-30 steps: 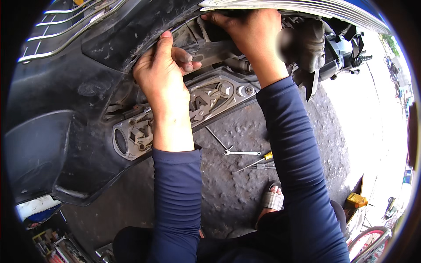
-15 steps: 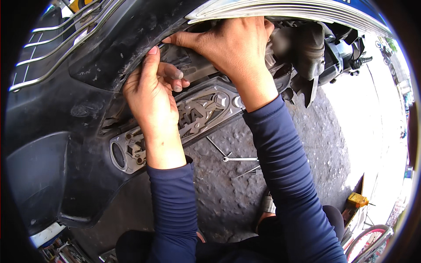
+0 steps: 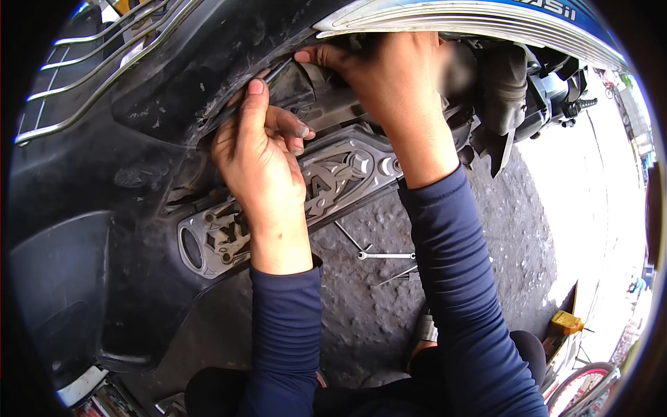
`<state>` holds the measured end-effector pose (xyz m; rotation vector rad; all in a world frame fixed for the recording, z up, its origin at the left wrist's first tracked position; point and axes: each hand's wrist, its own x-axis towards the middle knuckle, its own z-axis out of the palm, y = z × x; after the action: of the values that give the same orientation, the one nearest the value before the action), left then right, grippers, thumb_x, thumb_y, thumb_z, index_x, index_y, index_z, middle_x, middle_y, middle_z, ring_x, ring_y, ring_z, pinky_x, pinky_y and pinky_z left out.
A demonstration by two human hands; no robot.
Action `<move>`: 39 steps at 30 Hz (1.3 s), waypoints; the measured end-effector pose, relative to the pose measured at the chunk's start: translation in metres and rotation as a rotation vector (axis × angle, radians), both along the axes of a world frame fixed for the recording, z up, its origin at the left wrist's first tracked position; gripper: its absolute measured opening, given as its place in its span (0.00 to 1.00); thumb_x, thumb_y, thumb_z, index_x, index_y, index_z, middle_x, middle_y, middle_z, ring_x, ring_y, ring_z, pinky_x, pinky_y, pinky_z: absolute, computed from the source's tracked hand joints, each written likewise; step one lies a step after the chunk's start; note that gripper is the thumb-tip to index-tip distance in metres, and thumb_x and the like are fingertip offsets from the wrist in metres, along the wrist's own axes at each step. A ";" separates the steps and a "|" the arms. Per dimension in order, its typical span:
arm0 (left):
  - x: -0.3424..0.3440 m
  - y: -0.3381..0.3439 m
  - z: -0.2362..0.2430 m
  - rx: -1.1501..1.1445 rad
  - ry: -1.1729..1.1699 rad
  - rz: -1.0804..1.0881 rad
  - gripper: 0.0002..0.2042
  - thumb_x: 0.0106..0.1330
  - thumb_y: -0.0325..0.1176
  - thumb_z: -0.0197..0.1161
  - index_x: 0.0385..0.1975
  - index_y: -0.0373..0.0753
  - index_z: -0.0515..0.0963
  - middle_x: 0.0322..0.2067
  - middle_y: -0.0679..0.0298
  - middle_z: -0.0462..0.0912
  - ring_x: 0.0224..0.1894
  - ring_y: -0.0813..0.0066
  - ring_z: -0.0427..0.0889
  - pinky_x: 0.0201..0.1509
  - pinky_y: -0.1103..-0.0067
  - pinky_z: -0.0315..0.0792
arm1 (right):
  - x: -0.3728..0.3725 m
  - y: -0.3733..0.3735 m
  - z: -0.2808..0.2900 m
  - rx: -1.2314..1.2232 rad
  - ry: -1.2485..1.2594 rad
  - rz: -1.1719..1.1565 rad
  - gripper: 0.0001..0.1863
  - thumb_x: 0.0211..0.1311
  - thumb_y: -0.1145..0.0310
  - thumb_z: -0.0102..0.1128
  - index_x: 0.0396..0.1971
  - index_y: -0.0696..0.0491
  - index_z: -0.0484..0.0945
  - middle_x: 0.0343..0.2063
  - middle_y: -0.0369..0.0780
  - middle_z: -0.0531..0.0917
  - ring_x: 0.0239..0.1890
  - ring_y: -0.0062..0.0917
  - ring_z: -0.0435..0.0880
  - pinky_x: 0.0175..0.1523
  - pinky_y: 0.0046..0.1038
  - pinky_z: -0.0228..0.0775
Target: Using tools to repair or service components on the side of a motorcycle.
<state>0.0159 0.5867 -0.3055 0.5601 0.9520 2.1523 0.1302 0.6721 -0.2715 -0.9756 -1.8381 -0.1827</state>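
Both hands are up against the side of a scooter, at the lower edge of its black body panel (image 3: 160, 104). With the thumb pressed over it and the fingers curled behind, my left hand (image 3: 260, 156) is closed on a slim black tube-like piece (image 3: 279, 71) along that edge. Just to the right, my right hand (image 3: 392, 87) reaches under the white-and-blue panel (image 3: 445, 19). Its thumb points toward the far end of the black piece; the other fingers are hidden. Below the hands runs the grey patterned engine-side cover (image 3: 330, 181).
Dark engine parts (image 3: 504, 90) stick out right of my right wrist. On the rough dark ground lie a wrench (image 3: 385, 256) and other thin metal tools. A yellow container (image 3: 566, 322) and a bicycle wheel (image 3: 583, 389) are at lower right. A metal wire rack (image 3: 90, 76) is at upper left.
Both hands have shifted slightly right in the picture, and so has the scooter's nearby bodywork. More of the slim black piece now shows between the two thumbs.
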 end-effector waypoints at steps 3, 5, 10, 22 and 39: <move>0.003 0.002 0.004 -0.005 -0.040 0.013 0.11 0.73 0.34 0.65 0.28 0.35 0.81 0.13 0.63 0.76 0.12 0.79 0.68 0.22 0.78 0.71 | -0.002 -0.001 0.000 0.063 -0.015 -0.022 0.30 0.45 0.53 0.79 0.49 0.50 0.84 0.48 0.45 0.85 0.54 0.46 0.80 0.59 0.51 0.63; 0.003 0.003 0.004 -0.009 -0.066 0.018 0.12 0.72 0.33 0.66 0.27 0.35 0.80 0.12 0.65 0.75 0.12 0.79 0.67 0.22 0.77 0.71 | -0.003 0.001 -0.002 0.109 -0.038 -0.026 0.30 0.45 0.52 0.80 0.49 0.50 0.84 0.48 0.43 0.86 0.54 0.45 0.80 0.59 0.50 0.63; 0.001 -0.003 0.000 0.008 -0.063 0.007 0.13 0.72 0.31 0.64 0.22 0.37 0.78 0.10 0.70 0.66 0.12 0.81 0.63 0.24 0.74 0.70 | 0.001 0.008 -0.005 0.159 -0.083 0.003 0.27 0.45 0.51 0.80 0.46 0.47 0.86 0.45 0.41 0.87 0.50 0.43 0.82 0.59 0.50 0.63; 0.002 -0.003 0.003 -0.009 -0.073 0.016 0.16 0.73 0.30 0.62 0.19 0.40 0.74 0.10 0.73 0.60 0.13 0.81 0.58 0.30 0.74 0.67 | -0.002 0.000 0.002 -0.004 -0.037 0.012 0.25 0.46 0.51 0.79 0.45 0.45 0.87 0.44 0.42 0.87 0.51 0.43 0.83 0.58 0.51 0.65; -0.003 -0.005 0.001 0.025 -0.021 -0.025 0.17 0.70 0.28 0.63 0.16 0.38 0.75 0.08 0.70 0.64 0.11 0.80 0.62 0.25 0.72 0.72 | 0.006 0.009 0.009 -0.100 -0.072 0.177 0.20 0.54 0.54 0.74 0.45 0.47 0.87 0.43 0.41 0.88 0.50 0.44 0.83 0.56 0.54 0.62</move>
<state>0.0128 0.5817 -0.3049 0.5576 0.9039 2.1464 0.1361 0.6811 -0.2629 -0.8782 -2.0049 -0.0175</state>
